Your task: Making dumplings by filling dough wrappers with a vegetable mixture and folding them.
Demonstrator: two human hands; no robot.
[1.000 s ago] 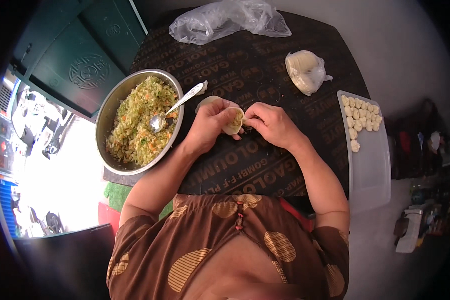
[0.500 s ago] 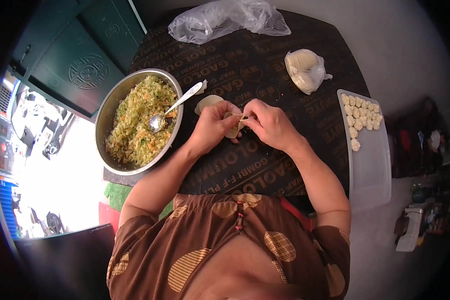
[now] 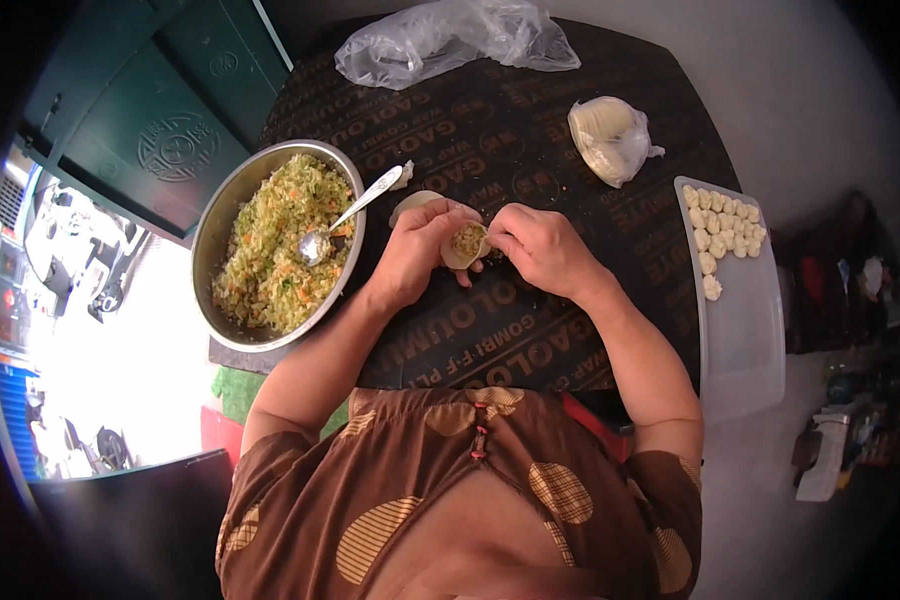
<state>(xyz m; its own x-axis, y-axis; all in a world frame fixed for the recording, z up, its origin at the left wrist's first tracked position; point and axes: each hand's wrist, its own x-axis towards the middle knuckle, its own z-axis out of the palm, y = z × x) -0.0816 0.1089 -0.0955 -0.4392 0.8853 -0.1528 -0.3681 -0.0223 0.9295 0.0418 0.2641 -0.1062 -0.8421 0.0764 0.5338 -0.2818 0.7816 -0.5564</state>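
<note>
A round dough wrapper with chopped vegetable filling (image 3: 466, 243) rests in my left hand (image 3: 416, 252), whose fingers curl under and around it. On its right edge the fingertips of my right hand (image 3: 542, 248) are pinched together, gripping the dough rim. The filling shows in the open middle. Another pale wrapper (image 3: 406, 206) lies on the table just behind my left hand, partly covered by it. Left of my hands stands a steel bowl (image 3: 202, 262) of chopped vegetable filling (image 3: 282, 240), with a metal spoon (image 3: 362, 203) leaning in it, its handle over the rim.
A plastic bag holding stacked wrappers (image 3: 610, 138) sits at the back right of the dark patterned table (image 3: 530, 345). At the right edge is a plastic tray (image 3: 740, 340) with rows of pleated dumplings (image 3: 722, 228). A crumpled clear bag (image 3: 450, 45) lies at the far edge.
The wrapper has turned in my left hand, so more of its filling shows. My right fingertips have shifted slightly to the right along its rim. Bowl, spoon and tray stay put.
</note>
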